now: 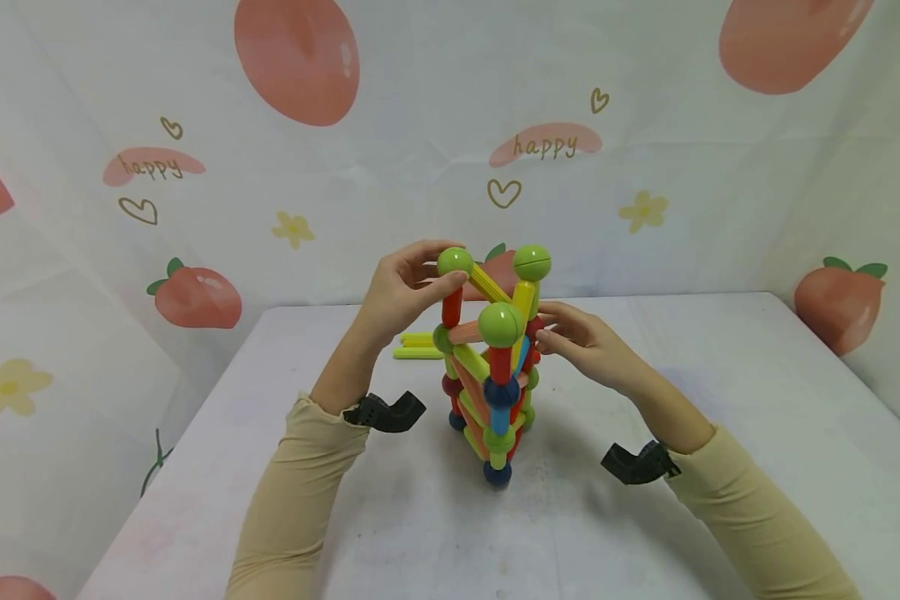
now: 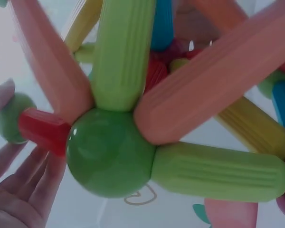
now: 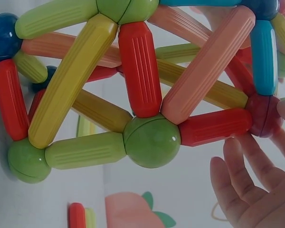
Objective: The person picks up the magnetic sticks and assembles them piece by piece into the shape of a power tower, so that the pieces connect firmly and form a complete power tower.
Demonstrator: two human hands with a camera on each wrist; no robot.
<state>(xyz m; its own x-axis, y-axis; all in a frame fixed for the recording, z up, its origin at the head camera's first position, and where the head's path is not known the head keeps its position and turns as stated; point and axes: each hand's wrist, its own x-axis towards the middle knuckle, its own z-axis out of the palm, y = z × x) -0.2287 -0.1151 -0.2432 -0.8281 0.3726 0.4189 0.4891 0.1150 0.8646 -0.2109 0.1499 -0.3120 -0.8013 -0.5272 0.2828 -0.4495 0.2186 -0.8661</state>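
Observation:
A tower of magnetic sticks and balls [image 1: 498, 393] stands upright on the white table in the head view, its sticks red, yellow, blue, green and salmon. My left hand [image 1: 390, 292] pinches a green ball [image 1: 455, 262] at the tower's upper left between thumb and fingers; a red stick [image 2: 42, 130] joins that ball to another green ball [image 2: 111, 152]. On the right side, my right hand [image 1: 592, 346] holds a dark red ball [image 3: 265, 116], thumb on one side and fingertips beneath. Two more green balls, one at front [image 1: 500, 324] and one at back [image 1: 532, 262], top the tower.
Behind the tower at left lie loose yellow-green sticks [image 1: 417, 353]. A loose red stick [image 3: 77, 215] beside a green one shows low in the right wrist view. A printed cloth [image 1: 420, 167] hangs behind the table [image 1: 270, 500]. Black wrist mounts [image 1: 390, 412] stick out from both sleeves.

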